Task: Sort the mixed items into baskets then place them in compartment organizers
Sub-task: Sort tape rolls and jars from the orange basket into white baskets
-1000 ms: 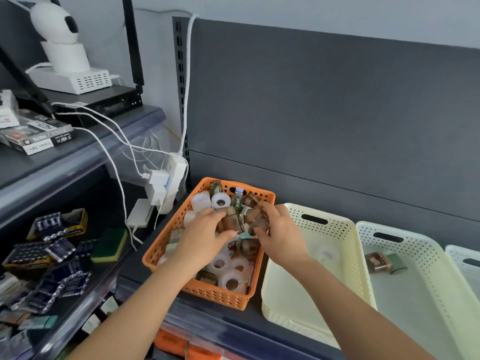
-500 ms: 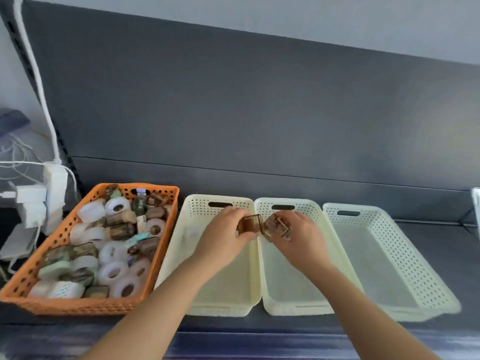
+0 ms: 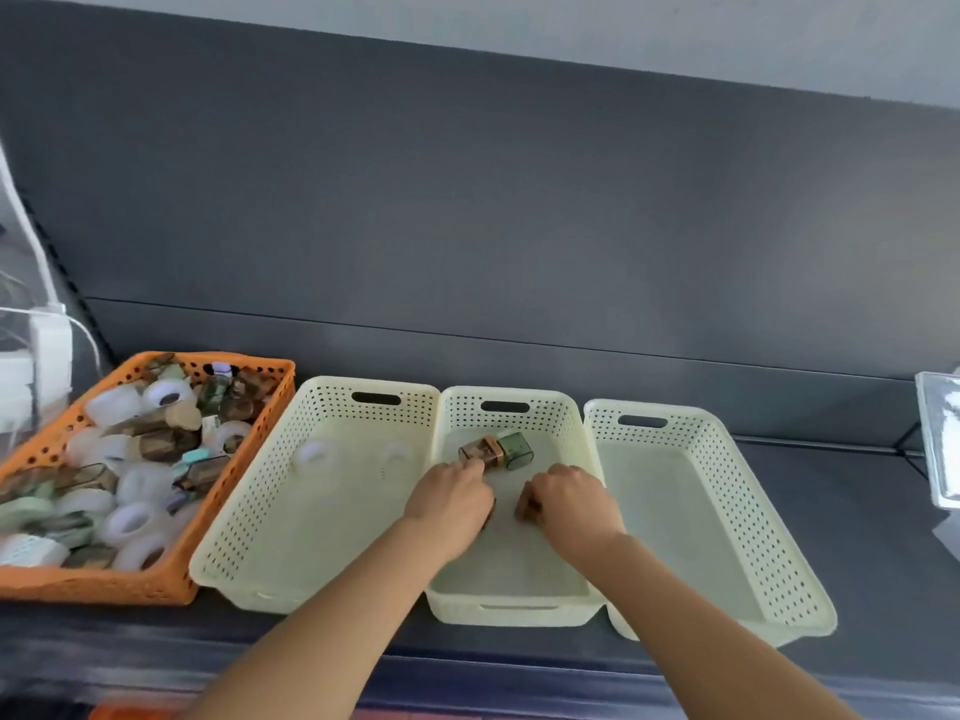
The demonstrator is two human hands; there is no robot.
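Observation:
An orange basket at the left holds several white tape rolls and brown and green small boxes. Three cream baskets stand in a row beside it. The left cream basket holds two white tape rolls. Both hands are down inside the middle cream basket. My left hand is curled over a dark brown item that is mostly hidden. My right hand is closed on a small brown box at its left side. A brown and green box lies just beyond my fingers.
The right cream basket shows nothing inside. A clear plastic organizer sits at the far right edge. White cables and a power adapter hang at the far left. A dark grey back panel rises behind the baskets.
My view swung right from the orange basket. Both hands carried small brown boxes over and dropped down into the middle cream basket, close to its floor.

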